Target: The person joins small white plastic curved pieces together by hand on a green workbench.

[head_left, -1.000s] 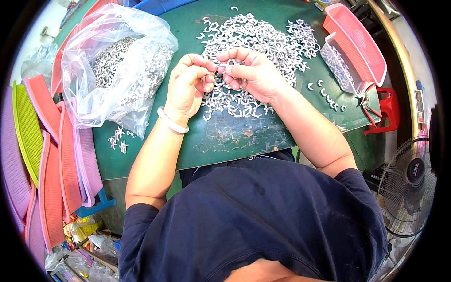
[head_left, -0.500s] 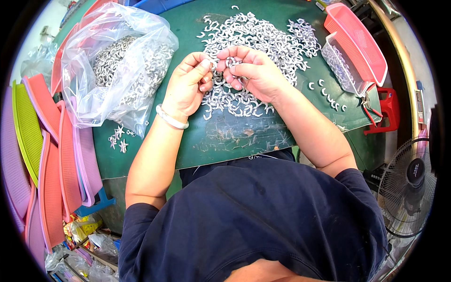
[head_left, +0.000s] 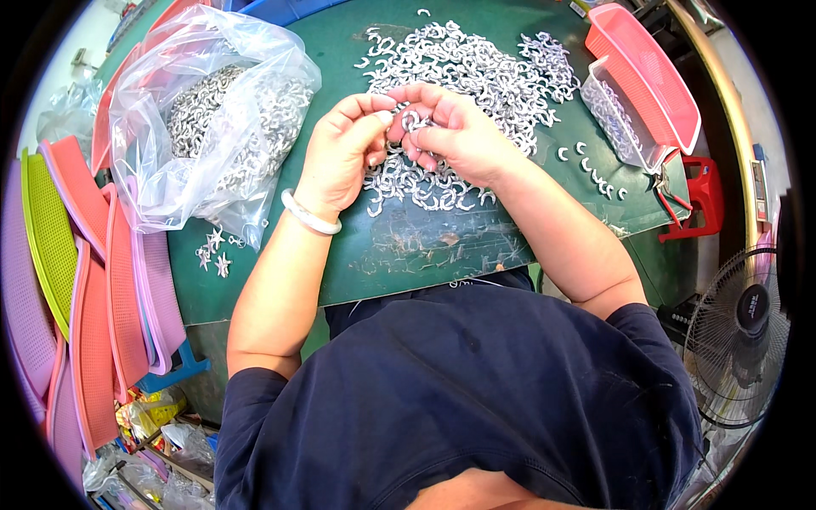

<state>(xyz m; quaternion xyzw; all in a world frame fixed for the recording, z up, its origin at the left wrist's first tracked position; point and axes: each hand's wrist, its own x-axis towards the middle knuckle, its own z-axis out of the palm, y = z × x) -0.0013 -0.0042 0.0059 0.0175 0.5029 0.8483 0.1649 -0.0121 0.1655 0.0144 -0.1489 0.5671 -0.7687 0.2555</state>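
- Head view, right hand: I am holding a few silver curved pieces (head_left: 412, 121) in my right hand (head_left: 459, 132), the thumb clamping them against the curled fingers.
- Head view, left hand: I am bringing the thumb and forefinger of my left hand (head_left: 344, 144) close together at the tips, just beside the right fingertips. I cannot tell whether they are clamping a piece. A white bracelet (head_left: 311, 214) is circling this wrist.
- Head view, work area: both hands are hovering over the near part of a large pile (head_left: 467, 64) of similar curved pieces, which is spreading across the green tabletop (head_left: 425, 263).
- Head view, right side: a smaller pile (head_left: 548, 66) is adjoining the large one. Loose crescents (head_left: 586, 167) are lying nearer me. A clear container (head_left: 636, 151) holding pieces is standing against a pink basket (head_left: 654, 81); red-handled pliers (head_left: 674, 202) are lying near the table edge.
- Head view, left side: a clear plastic bag (head_left: 140, 170) is containing many more pieces; star-shaped pieces (head_left: 223, 266) are lying just below it.
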